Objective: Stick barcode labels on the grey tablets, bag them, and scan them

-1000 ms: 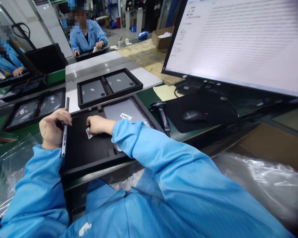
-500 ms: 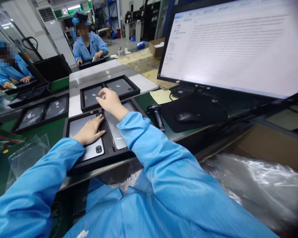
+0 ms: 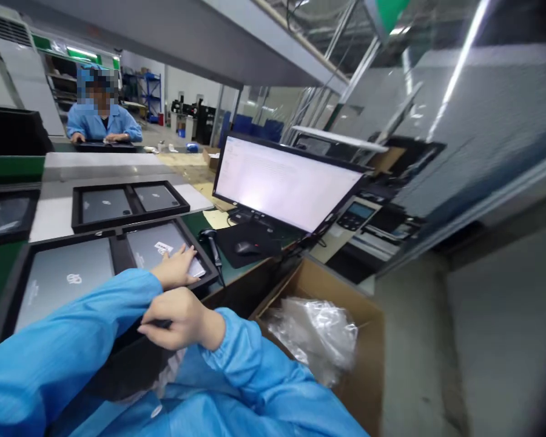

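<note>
My left hand [image 3: 178, 267] lies with its fingers spread on the right-hand tablet [image 3: 146, 238], which carries a small white label and sits in a black two-compartment tray [image 3: 119, 254]. In the left compartment rests another grey tablet [image 3: 73, 258], back side up with a logo, partly covered by my left sleeve. Close to the tray's near edge, my right hand [image 3: 179, 317] is closed, thumb and fingers drawn together. Something dark shows between them, but I cannot make out whether it is held or is the tray behind.
Behind stands a second black tray [image 3: 130, 203] with two tablets. To the right are a barcode scanner [image 3: 212, 243], a mouse [image 3: 246, 247] and a monitor [image 3: 277, 182]. A cardboard box [image 3: 368, 346] holds clear plastic bags [image 3: 318, 334]. A co-worker [image 3: 102, 121] sits across the table.
The view has swung right. My left hand has moved from the left tablet to the right one. My right hand has come back from above the tray to its near edge and closed.
</note>
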Demonstrator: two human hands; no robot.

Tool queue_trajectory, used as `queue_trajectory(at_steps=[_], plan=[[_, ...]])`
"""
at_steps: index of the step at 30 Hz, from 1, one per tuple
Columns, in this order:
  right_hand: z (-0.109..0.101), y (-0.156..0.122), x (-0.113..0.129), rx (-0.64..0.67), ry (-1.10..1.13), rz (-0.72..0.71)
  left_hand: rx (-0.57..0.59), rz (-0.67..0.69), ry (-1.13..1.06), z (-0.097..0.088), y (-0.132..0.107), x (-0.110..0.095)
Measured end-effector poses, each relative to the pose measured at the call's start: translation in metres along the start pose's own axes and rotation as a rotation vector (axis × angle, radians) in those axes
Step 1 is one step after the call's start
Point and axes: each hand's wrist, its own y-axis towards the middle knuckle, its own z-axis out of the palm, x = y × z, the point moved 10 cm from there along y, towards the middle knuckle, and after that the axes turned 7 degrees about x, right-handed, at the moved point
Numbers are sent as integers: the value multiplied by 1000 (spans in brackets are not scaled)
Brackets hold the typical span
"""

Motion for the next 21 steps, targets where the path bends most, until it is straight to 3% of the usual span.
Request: queue_trajectory(at_steps=[4, 9, 12, 17, 21], plan=[[-44, -61, -24, -204, -103, 203, -121, 32, -94, -19, 3, -6], [-84, -100, -51, -346, -70, 541, -164, 116, -176, -23, 1, 0], [-95, -102, -63, -375, -3, 648, -205, 129, -185, -25, -2, 3], [-101, -81, -74, -411, 100, 684, -71, 318, -13, -6, -8, -28], [-87, -70, -70, -417, 148, 652, -119, 241, 120, -11, -13, -33]])
